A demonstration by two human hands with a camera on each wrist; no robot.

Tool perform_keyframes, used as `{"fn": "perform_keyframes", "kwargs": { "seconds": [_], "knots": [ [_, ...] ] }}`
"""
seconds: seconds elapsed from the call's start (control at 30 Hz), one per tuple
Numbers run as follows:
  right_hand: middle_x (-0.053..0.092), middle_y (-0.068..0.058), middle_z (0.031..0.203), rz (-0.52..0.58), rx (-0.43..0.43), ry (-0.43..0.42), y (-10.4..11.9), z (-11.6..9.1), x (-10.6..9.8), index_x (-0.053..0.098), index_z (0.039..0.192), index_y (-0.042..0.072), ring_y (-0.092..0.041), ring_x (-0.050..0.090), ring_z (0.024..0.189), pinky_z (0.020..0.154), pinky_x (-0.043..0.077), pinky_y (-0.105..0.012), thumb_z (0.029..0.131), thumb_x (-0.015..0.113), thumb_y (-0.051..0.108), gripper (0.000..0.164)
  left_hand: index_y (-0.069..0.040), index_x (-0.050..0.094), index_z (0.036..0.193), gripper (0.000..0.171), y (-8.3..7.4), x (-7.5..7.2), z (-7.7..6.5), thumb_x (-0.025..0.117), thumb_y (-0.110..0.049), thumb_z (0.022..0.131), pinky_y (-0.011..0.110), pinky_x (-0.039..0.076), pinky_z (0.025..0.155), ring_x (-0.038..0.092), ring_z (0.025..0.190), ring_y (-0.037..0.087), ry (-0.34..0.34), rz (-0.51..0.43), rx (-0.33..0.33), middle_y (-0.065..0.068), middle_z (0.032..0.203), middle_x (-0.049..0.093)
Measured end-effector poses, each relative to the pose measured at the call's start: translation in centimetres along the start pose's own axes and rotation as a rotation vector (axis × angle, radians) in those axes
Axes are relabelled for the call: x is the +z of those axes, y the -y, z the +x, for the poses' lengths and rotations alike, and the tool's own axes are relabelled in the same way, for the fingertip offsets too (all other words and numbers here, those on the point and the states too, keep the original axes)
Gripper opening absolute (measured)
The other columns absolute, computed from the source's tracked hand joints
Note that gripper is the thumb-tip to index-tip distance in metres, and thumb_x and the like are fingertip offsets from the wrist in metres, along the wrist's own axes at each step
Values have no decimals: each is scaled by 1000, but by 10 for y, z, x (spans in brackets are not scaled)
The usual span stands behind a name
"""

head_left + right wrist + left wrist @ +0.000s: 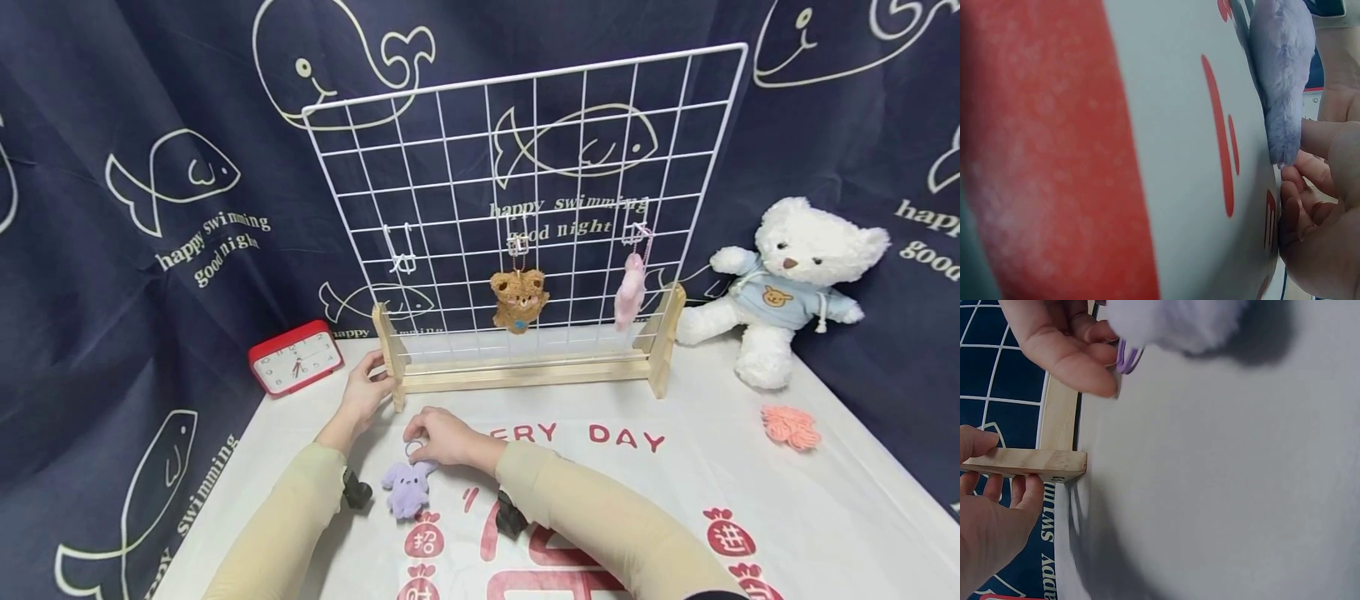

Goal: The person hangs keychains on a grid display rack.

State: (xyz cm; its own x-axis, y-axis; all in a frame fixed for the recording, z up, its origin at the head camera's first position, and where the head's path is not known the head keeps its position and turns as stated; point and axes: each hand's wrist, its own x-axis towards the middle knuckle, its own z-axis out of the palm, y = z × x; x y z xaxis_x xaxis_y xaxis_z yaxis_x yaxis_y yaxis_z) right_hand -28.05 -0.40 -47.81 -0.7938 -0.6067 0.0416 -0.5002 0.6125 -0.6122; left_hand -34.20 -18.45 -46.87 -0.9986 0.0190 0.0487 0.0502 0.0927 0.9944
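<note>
Low in the head view, my right hand (442,439) pinches the ring (1127,357) of a lilac plush bunny keychain (408,490), whose body hangs toward me over the white tabletop. My left hand (367,390) grips the left wooden foot (390,354) of a white wire grid rack (517,167); in the left wrist view the thumb lies on one side of the wood and the fingers on the other. On the rack hang a brown bear plush (519,300) at the middle and a pink plush (630,292) at the right. A bare white hook (401,254) is at the left.
A red alarm clock (297,358) stands left of the rack. To the right sits a white teddy bear (780,283) in a blue top, with a coral-coloured item (791,427) in front of it. A dark blue fish-print curtain (187,75) hangs behind everything.
</note>
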Motion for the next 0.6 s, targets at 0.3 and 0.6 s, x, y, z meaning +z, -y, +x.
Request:
{"fn": "perform_keyframes", "kwargs": {
  "seconds": [0.3, 0.6],
  "knots": [
    [58, 7, 89, 1, -9, 4, 0, 1, -2, 73, 96, 12, -4, 52, 84, 85, 47, -20, 79, 88, 15, 23, 3, 45, 147, 62, 2, 0, 0, 56, 17, 87, 36, 52, 103, 49, 132, 45, 2, -9, 15, 26, 144, 46],
    [65, 8, 77, 132, 8, -10, 2, -4, 0, 71, 94, 11, -1, 53, 72, 73, 47, -18, 82, 82, 4, 18, 3, 46, 147, 64, 1, 0, 0, 56, 18, 85, 32, 54, 99, 50, 132, 44, 4, -20, 12, 25, 143, 47]
  ]
}}
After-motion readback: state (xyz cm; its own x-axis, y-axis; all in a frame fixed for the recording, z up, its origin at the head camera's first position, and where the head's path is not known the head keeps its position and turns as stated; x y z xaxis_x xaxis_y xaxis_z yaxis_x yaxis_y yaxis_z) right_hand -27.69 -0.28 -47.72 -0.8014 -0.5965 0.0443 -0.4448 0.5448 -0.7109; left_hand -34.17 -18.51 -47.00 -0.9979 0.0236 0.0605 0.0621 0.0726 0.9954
